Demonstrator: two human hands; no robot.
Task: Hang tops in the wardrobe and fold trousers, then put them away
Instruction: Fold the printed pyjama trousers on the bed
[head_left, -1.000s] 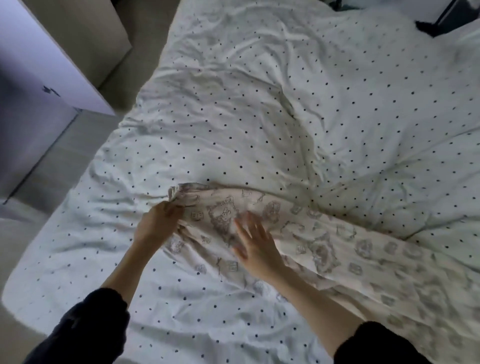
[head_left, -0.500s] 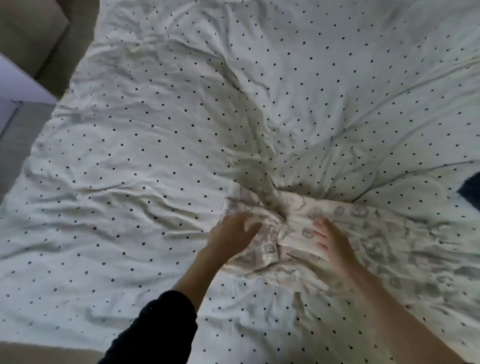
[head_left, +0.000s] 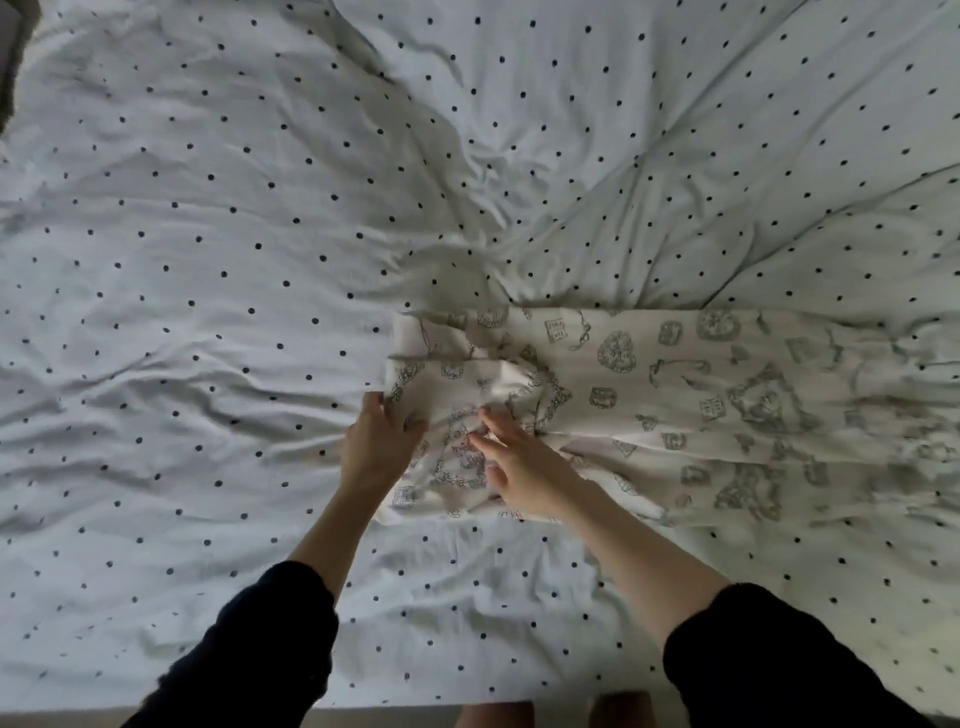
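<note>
Left hand (head_left: 378, 441) pinching the end edge of the printed trousers (head_left: 649, 405); right hand (head_left: 519, 470) flat, fingers spread, pressing cloth just beside it. Trousers stretched away rightward from both hands over the dotted duvet (head_left: 208, 260). Risk: soft, rumpled bedding letting layers creep and bunch, skewing the fold.

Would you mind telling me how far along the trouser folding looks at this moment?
Done: the printed trousers lie spread along the dotted duvet.
In hand: the left hand grips their end, and the right hand presses flat beside it.
Left: most of the length remains unfolded; no wardrobe is in view.
</note>
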